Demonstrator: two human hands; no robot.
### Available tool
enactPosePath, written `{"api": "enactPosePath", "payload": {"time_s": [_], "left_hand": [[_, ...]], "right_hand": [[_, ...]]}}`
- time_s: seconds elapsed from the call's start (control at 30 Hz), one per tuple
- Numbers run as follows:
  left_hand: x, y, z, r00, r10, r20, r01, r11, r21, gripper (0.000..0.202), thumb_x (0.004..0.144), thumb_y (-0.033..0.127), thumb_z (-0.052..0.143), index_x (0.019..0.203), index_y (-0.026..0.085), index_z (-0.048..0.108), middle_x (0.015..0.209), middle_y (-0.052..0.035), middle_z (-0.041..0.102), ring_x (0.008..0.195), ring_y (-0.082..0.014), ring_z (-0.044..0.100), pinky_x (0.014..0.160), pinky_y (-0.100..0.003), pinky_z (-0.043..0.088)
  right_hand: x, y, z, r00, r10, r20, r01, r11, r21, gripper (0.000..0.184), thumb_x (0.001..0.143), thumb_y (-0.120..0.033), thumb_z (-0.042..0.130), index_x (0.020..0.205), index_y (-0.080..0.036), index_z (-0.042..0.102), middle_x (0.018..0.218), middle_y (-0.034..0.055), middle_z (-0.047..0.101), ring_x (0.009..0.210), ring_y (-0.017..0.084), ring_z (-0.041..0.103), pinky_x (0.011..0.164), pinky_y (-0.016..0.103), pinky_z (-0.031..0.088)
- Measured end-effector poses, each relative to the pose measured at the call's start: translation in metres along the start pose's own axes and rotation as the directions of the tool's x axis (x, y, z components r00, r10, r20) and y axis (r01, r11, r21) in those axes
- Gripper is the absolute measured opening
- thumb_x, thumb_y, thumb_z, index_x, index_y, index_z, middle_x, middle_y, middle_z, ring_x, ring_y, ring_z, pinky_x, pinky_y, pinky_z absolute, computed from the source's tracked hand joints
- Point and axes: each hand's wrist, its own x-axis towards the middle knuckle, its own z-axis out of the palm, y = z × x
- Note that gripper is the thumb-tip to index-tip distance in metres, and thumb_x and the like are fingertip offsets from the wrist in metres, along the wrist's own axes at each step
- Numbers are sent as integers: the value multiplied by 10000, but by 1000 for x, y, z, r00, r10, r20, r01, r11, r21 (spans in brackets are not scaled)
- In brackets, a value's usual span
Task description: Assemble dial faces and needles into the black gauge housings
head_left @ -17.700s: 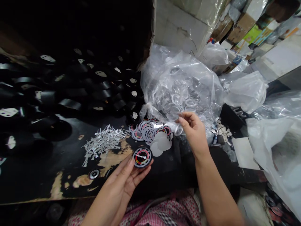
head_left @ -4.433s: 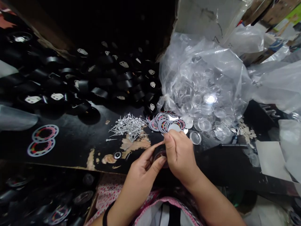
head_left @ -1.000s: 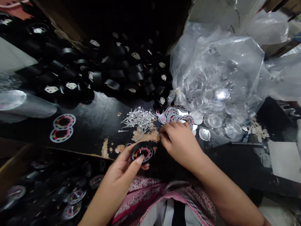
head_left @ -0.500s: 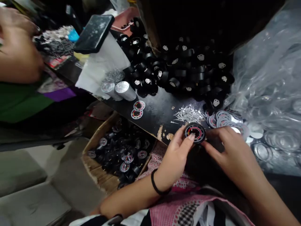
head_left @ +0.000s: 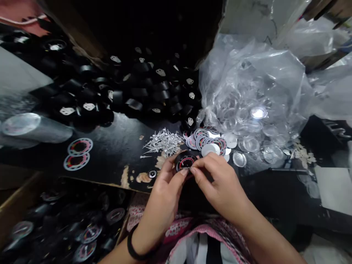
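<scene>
black table (head_left: 118, 143), paint worn off in patches near front edge. black casings (head_left: 134, 104) piled upper left; clear bag (head_left: 280, 62) upper right. pointers (head_left: 163, 142) heaped near centre. gauge (head_left: 184, 161) just below centre, gripped by left hand (head_left: 165, 187), thumb on its near edge. right hand (head_left: 220, 179): thumb and forefinger tips together at its lower right rim; cannot tell whether they pinch anything.

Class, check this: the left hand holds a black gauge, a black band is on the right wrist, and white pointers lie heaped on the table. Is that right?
Not quite: the head view shows the black band on the left wrist, not the right. The left hand does hold the black gauge, and white pointers lie heaped on the table.
</scene>
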Motion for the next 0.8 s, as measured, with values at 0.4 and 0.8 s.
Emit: {"api": "enactPosePath", "payload": {"time_s": [0.4, 0.8], "left_hand": [[-8, -3, -9, 998, 33, 49, -39, 990, 135, 272, 854, 337, 726, 1117, 290, 674, 1149, -3, 724, 1073, -199, 682, 1019, -329, 497], [-23, 8, -2, 954, 295, -53, -241, 861, 447, 195, 773, 257, 753, 955, 270, 686, 1019, -19, 754, 974, -249, 717, 875, -345, 572]], "right_hand": [[-3, 4, -6, 997, 81, 9, -81, 979, 189, 129, 957, -207, 578, 831, -197, 606, 800, -6, 600, 809, 151, 569, 747, 287, 422], [-14, -7, -5, 994, 105, 12, -105, 955, 277, 202, 969, -188, 555, 768, -202, 544, 767, -21, 581, 706, 115, 535, 647, 239, 410]]}}
